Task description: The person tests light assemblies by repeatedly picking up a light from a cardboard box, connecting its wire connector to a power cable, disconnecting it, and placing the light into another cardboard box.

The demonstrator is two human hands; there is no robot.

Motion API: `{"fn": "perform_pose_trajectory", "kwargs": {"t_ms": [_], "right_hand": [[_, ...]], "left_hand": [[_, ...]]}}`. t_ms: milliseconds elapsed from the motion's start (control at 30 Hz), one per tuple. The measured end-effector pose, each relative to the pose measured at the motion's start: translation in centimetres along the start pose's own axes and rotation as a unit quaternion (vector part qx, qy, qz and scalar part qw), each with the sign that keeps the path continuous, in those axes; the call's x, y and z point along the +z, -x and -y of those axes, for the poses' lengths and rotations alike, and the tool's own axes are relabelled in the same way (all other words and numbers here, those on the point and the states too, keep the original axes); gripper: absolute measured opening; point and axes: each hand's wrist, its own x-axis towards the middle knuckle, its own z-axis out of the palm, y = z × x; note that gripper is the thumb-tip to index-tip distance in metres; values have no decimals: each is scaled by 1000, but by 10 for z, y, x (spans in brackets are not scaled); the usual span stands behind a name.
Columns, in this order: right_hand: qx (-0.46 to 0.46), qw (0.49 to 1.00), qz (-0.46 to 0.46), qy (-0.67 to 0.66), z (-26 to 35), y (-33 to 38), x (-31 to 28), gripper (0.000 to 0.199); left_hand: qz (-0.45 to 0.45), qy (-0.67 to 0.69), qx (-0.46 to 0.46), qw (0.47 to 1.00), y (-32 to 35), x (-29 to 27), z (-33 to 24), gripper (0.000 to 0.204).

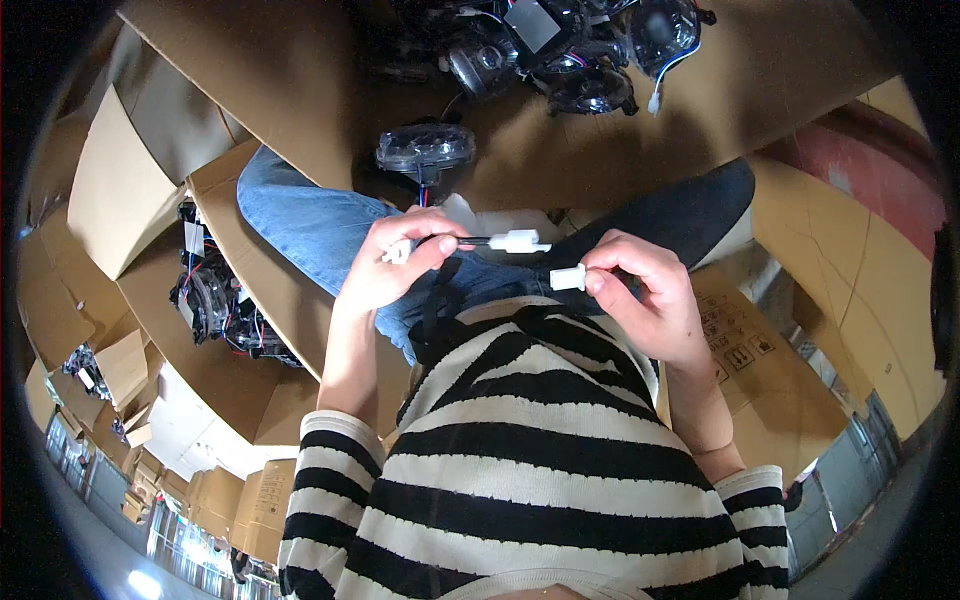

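Between the thumb and fingers of my left hand [400, 256] is a short dark cable [474, 241]. A white plug connector [516, 241] sits at its right end, and a second white piece [397, 251] shows against my left palm. My right hand [645, 295] pinches another white connector [568, 278], a little below and right of the first; the two are apart. Just beyond my left hand, a clear-covered lamp unit [425, 150] lies on the cardboard, its red and blue wires running down behind my fingers, where their end is hidden.
Several dark lamp units [585, 60] with loose wires lie at the far side of the cardboard surface [690, 130]. On the left, an open carton [255, 300] holds more units [205, 300]. A printed carton [760, 350] stands at the right. My jeans-clad legs [310, 205] are under my hands.
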Motion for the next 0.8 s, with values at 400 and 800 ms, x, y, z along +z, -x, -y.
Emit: {"fn": "perform_pose_trajectory", "kwargs": {"t_ms": [400, 800], "right_hand": [[-162, 970, -28, 180, -2, -10, 9, 12], [-203, 924, 3, 325, -2, -5, 16, 16]], "left_hand": [[48, 106, -59, 991, 8, -4, -2, 19], [125, 50, -96, 986, 3, 2, -1, 17]]}}
